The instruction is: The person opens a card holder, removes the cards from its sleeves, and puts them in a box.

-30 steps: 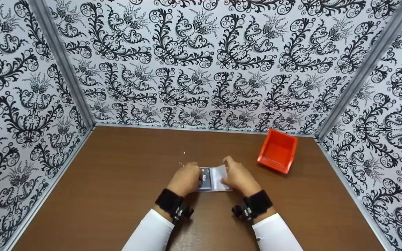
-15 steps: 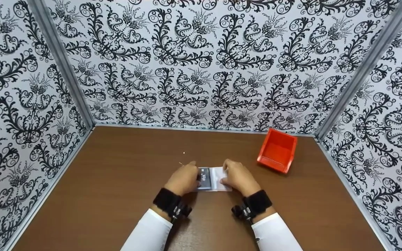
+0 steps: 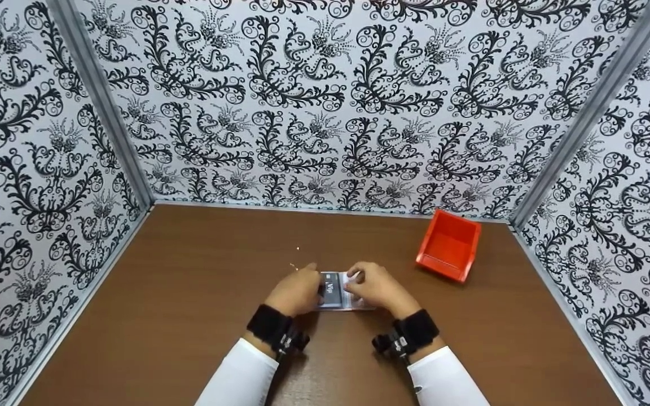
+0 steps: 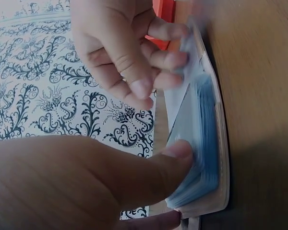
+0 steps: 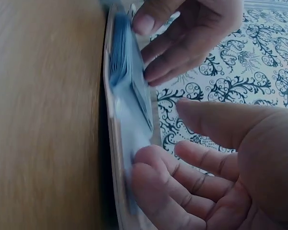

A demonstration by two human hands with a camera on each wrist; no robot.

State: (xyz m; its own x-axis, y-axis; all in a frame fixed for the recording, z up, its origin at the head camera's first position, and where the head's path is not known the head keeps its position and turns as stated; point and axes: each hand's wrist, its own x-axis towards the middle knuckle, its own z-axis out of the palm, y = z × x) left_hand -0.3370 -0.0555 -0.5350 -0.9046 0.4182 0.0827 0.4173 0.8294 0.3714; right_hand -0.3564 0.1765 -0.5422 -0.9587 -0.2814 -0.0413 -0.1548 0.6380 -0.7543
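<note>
A card holder (image 3: pixel 345 308) with clear plastic sleeves lies spread open on the table. A dark card marked "Vip" (image 3: pixel 332 290) shows in its left half. My left hand (image 3: pixel 295 290) grips the left side; in the left wrist view its thumb presses the thick stack of bluish sleeves (image 4: pixel 207 143), with a finger at the cover's edge. My right hand (image 3: pixel 380 288) is over the right half, thumb apart from loosely bent fingers. In the right wrist view those fingertips are close to or touching a clear sleeve (image 5: pixel 132 120); contact is hard to tell.
A red plastic bin (image 3: pixel 449 245) stands at the back right of the brown table (image 3: pixel 206 270). Patterned panels (image 3: pixel 325 113) enclose the back and sides. A tiny bright speck (image 3: pixel 297 248) lies beyond the left hand.
My right hand has shifted slightly left over the card holder, and its thumb and fingers have moved off the right edge. The left hand has settled slightly leftward.
</note>
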